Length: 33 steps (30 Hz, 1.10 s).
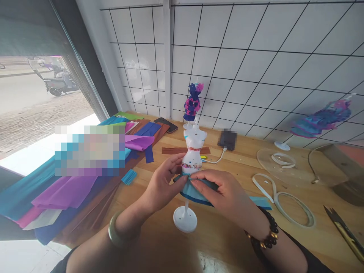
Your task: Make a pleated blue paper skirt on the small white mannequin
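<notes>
- The mannequin (194,146) is a little white torso on a stand, standing upright mid-bench (159,242) right in front of the person. Its round foot (185,219) sits on the wood at 6 o'clock from the hands.
- A blue strip (196,194) goes round its waist like a skirt, with a darker edge along the bottom.
- The left hand (163,178) comes in from 8 o'clock. Its grip is pinched together on the strip's end, right at the waist.
- The right hand (224,193) comes in from 4 o'clock with its fingers closed down over the top of the strip. The thumb is hidden underneath, so the strip sits between both grips, touching each.
- A pale strip (260,203) pokes out from under the right wrist.
- No real containers here. The closest is a clear disc (264,159) at 3 o'clock with a white ring (283,160) lying on it.
- A looped white tape (284,206) lies loose on the wood near the disc.
- A doll (193,102) dressed in blue and pink stands at 12 o'clock, and a tilted doll (321,119) is at 2 o'clock.
- There's a brown band (184,150) just behind the mannequin, and a phone (166,124) at 11 o'clock.
- Paper sheets (71,193) are piled at 9 o'clock, and scissors (344,231) sit at 4 o'clock by the edge.
</notes>
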Each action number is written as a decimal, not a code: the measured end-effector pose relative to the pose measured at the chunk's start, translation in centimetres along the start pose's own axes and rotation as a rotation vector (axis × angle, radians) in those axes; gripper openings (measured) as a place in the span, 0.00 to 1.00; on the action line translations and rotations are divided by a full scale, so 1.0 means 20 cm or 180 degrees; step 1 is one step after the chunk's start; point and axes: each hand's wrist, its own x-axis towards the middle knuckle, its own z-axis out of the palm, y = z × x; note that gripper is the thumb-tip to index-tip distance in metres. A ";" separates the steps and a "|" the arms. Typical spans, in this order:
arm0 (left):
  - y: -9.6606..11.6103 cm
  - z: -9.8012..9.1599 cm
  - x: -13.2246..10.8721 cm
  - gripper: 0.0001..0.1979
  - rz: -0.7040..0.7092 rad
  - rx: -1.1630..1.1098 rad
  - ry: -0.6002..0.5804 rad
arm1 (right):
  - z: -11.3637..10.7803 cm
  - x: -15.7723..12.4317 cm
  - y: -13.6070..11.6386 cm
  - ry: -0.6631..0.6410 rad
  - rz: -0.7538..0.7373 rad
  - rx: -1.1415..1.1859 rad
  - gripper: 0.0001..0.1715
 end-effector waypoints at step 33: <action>0.02 0.02 -0.01 0.22 -0.0010 0.0069 0.0123 | 0.04 -0.01 0.00 0.0596 0.0133 -0.0428 0.05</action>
